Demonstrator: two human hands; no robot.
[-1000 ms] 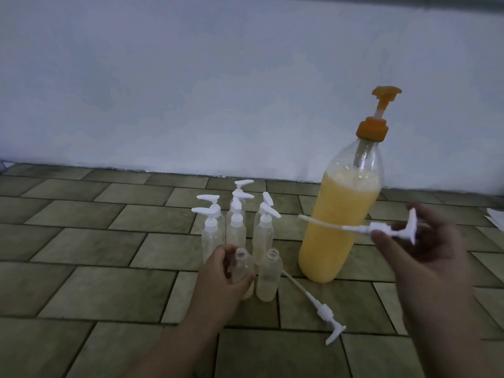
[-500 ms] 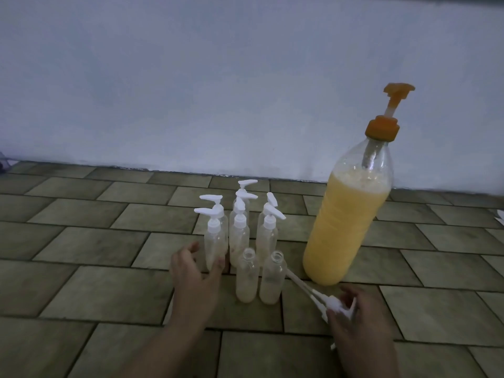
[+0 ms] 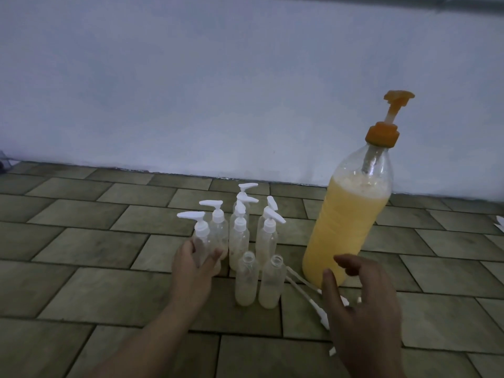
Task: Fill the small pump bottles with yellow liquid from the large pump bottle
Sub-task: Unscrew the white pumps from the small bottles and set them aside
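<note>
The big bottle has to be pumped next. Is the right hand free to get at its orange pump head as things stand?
Probably yes. The right hand is open, holding nothing, hovering over the loose white pumps beside the large bottle. Nothing stands above the orange pump head; it only sits high, so the hand must rise.

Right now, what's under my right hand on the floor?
Under the open right hand lie two loose white pump heads with their long dip tubes running toward the two uncapped small clear bottles. The hand covers most of both heads, so their nozzles are hidden.
</note>
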